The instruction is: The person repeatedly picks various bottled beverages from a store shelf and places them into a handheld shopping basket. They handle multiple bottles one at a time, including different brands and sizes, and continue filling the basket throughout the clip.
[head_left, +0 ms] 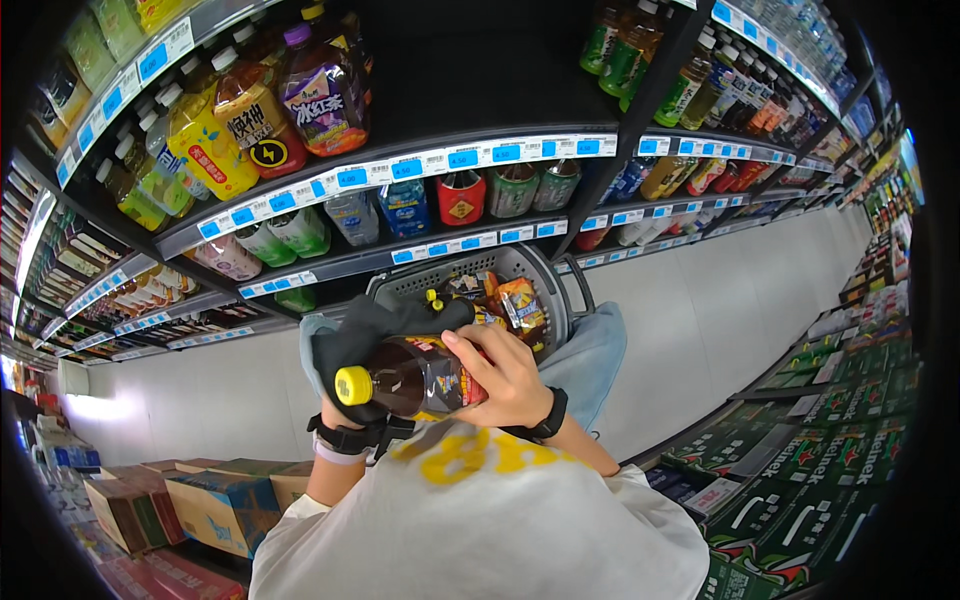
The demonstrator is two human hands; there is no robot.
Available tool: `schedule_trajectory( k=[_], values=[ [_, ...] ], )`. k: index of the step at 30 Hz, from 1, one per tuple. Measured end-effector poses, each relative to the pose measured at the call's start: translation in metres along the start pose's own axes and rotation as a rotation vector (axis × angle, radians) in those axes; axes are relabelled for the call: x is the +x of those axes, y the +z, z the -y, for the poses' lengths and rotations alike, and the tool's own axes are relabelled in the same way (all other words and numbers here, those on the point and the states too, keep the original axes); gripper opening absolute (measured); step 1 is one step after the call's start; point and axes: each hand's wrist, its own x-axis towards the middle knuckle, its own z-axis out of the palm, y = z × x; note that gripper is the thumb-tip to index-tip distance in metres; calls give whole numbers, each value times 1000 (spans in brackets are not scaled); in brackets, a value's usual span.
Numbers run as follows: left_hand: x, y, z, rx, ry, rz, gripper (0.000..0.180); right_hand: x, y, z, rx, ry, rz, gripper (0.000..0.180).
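Note:
My right hand [505, 375] is wrapped round the labelled body of a large bottle of dark drink [405, 375], which lies tilted with its yellow cap pointing left. My left wrist is bent in beside the cap end, but the bottle and a dark grey, soft-looking thing [350, 330] hide the left hand's fingers. Just beyond the bottle, between my knees, stands a grey perforated shopping basket [548, 280]. In it are several snack packets [520, 303] and at least one item with a yellow cap [435, 298].
Ahead, a dark shelf unit [440, 160] carries several rows of drink bottles [325, 95] above price-tag strips. Green drink cartons [800, 490] are stacked at the right. Cardboard boxes [220, 505] stand behind on the left. Pale tiled floor [690, 320] runs along the aisle.

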Motion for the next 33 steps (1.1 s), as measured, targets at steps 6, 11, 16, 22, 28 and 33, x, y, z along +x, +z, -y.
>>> schedule_trajectory(
  k=[6, 11, 16, 22, 28, 33],
  values=[
    [-12, 2, 13, 88, 145, 268, 41, 12, 10, 4, 278, -85, -132, 84],
    [-23, 23, 33, -318, -109, 313, 46, 25, 19, 3, 343, -98, -128, 88],
    [-30, 13, 58, -1013, -508, 281, 52, 30, 18, 8, 286, 21, 64, 94],
    [-45, -28, 96, -1197, -779, 84, 57, 27, 14, 19, 86, -29, 133, 89],
    [-63, -25, 116, -389, -566, -29, 47, 14, 26, 0, 526, 344, 181, 74],
    [-59, -26, 98, -299, -457, -24, 29, -12, 34, -30, 758, 872, -93, 34]
  ],
)
